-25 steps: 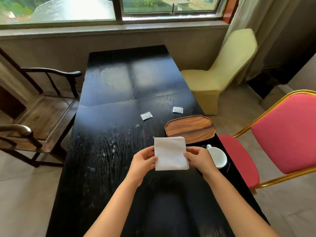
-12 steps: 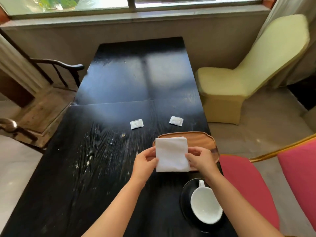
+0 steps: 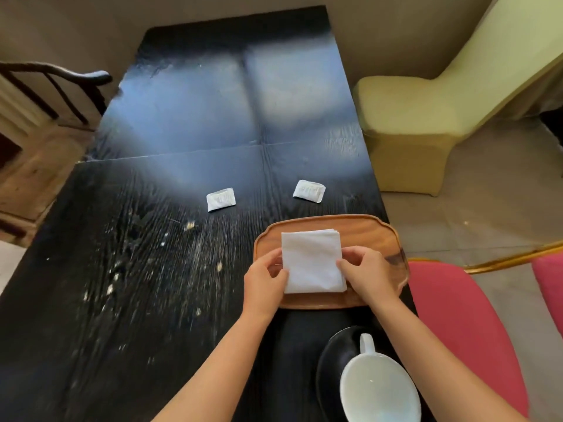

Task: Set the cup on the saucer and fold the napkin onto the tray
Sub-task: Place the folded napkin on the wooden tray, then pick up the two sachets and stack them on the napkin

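A folded white napkin (image 3: 312,261) lies over the left half of the brown wooden tray (image 3: 370,236). My left hand (image 3: 265,283) pinches its left edge and my right hand (image 3: 369,274) pinches its right edge. Nearer to me, at the table's right edge, a white cup (image 3: 377,388) stands on a black saucer (image 3: 330,370), handle pointing away from me. My right forearm passes just right of the cup.
Two small white sachets (image 3: 221,199) (image 3: 309,190) lie on the black table (image 3: 152,269) beyond the tray. A pink chair (image 3: 463,324) stands close on the right, a yellow covered chair (image 3: 426,111) further back, a wooden armchair (image 3: 45,95) on the left.
Both hands carried the napkin forward from in front of the tray to over its left half. The view tilted down, so the cup and saucer now show near the bottom.
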Demonstrator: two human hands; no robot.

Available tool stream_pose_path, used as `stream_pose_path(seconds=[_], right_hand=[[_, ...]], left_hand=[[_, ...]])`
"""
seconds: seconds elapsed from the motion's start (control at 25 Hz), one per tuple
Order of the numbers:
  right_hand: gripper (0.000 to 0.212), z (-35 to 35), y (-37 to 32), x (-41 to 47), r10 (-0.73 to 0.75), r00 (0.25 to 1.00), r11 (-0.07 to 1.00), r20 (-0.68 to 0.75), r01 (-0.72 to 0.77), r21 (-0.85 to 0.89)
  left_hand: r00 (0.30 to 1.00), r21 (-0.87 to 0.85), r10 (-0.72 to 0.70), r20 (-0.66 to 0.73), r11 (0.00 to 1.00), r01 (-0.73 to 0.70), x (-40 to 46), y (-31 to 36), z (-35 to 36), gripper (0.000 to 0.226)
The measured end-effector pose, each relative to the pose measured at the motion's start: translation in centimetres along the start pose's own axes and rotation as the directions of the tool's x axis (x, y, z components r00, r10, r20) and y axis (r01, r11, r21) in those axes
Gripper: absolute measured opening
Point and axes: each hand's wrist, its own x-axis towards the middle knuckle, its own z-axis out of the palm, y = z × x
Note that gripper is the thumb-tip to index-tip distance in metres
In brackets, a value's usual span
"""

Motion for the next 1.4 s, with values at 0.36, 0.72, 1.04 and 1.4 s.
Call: stream_pose_path(seconds=[0.36, 0.72, 1.04, 1.4], right_hand=[[0.057, 1.1, 1.3, 0.0, -0.565, 0.825, 0.650, 0.025, 0.463, -0.603], [0.061, 1.4, 2.8, 0.9, -0.432, 0.863, 0.464, 0.263, 0.463, -0.755], [0.050, 0.7, 0.3, 1.6, -0.568, 0.798, 0.501, 0.204, 0.531, -0.683], [0.038, 2.8, -7.0, 11.8, -0.382, 0.909, 0.611, 0.168, 0.385, -0.691]], left_hand=[[0.888, 0.606, 0.453, 0.071, 0.688, -0.399, -0.5, -1.4, 1.0, 0.063], [0.857, 0.751, 0.281, 0.432, 0.415, -0.514, 1.7, -2.5, 1.0, 0.072], [0.775, 0.696, 0.487, 0.403, 0.386, -0.605, 2.0, -1.2, -0.4, 0.060], [0.935, 0.769, 0.349, 0.059, 0.582, -0.265, 14.2, -0.1, -9.6, 0.034]])
